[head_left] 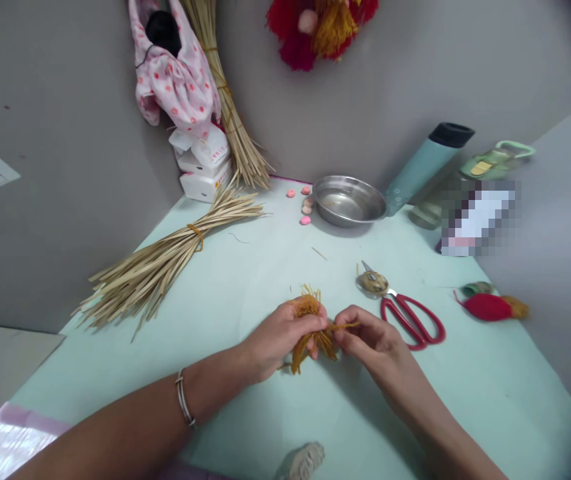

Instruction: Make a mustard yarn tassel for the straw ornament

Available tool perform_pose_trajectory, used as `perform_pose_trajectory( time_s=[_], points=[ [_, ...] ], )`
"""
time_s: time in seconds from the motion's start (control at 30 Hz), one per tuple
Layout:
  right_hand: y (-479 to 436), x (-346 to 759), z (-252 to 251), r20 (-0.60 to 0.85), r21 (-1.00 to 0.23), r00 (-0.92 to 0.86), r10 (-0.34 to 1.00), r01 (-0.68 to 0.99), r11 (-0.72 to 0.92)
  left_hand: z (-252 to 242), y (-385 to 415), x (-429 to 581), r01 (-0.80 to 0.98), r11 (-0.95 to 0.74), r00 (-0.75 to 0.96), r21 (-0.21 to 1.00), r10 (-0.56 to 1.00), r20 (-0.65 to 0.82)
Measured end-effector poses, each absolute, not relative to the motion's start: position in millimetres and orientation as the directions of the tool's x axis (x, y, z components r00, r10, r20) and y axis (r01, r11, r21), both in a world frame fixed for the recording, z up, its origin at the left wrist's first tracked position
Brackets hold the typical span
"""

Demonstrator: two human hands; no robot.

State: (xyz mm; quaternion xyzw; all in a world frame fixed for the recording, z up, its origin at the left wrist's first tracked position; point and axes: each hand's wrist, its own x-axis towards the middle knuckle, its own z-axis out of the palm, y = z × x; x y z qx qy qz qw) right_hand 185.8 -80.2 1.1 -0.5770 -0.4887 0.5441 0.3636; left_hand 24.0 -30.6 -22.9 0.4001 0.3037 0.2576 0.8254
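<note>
Your left hand is closed on the mustard-yellow bundle of soft yarn, thumb laid across its middle. The bundle is raised before you over the pale green tabletop; its ends spread above and below the grip. The pinch appears intended to gather the strands at one point; your fingers hide that point, so any binding there cannot be verified.

Your right hand has thumb and forefinger together on a thin mustard-yellow yarn strand just beside the bundle. Holding it out to the side seems to leave it separate from the fanned ends.

The red-handled metal scissors lie just beyond your right hand, presumably for easy reach. A tan wound ball of thread sits over their blades and would obstruct lifting them. Farther right lies a red and mustard yarn bundle, near a dark green wound bundle.

Toward the back, a round stainless-steel bowl stands beside small pink beads. The tied bundle of flat straw-coloured strips occupies the left, well apart from your hands.
</note>
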Motion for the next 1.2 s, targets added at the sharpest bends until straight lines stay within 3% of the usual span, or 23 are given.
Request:
perform_pose_trajectory(
  time_s=[0.17,0.6,0.8,0.97,1.07,1.2],
  points=[
    [-78.8,185.5,1.4,-0.258,-0.963,-0.074,0.963,0.103,-0.250,-23.7,-31.2,24.0,-0.186,0.517,0.701,0.836,0.666,-0.255],
    [-80.5,192.3,-3.9,-0.198,-0.971,0.018,0.980,0.132,-0.199,-21.4,-33.3,24.7,-0.132,0.472,0.666,0.871,0.693,-0.275],
    [-85.2,190.0,1.4,0.029,-0.933,0.059,0.998,0.361,0.006,-28.1,-31.8,24.3,-0.138,0.508,0.677,0.850,0.675,-0.293],
    [-90.0,189.5,-0.2,0.275,-0.692,-0.164,0.947,0.651,0.313,-21.4,-31.0,24.5,-0.156,0.572,0.675,0.805,0.657,-0.336],
    [-90.0,190.8,-4.6,0.347,-0.473,-0.236,0.908,0.792,0.386,-18.1,-30.7,25.0,-0.176,0.599,0.664,0.781,0.658,-0.354],
    [-88.1,192.6,-8.4,0.480,-0.259,-0.306,0.822,0.846,0.466,-18.7,-30.3,24.9,-0.172,0.607,0.666,0.776,0.652,-0.362]
  ],
)
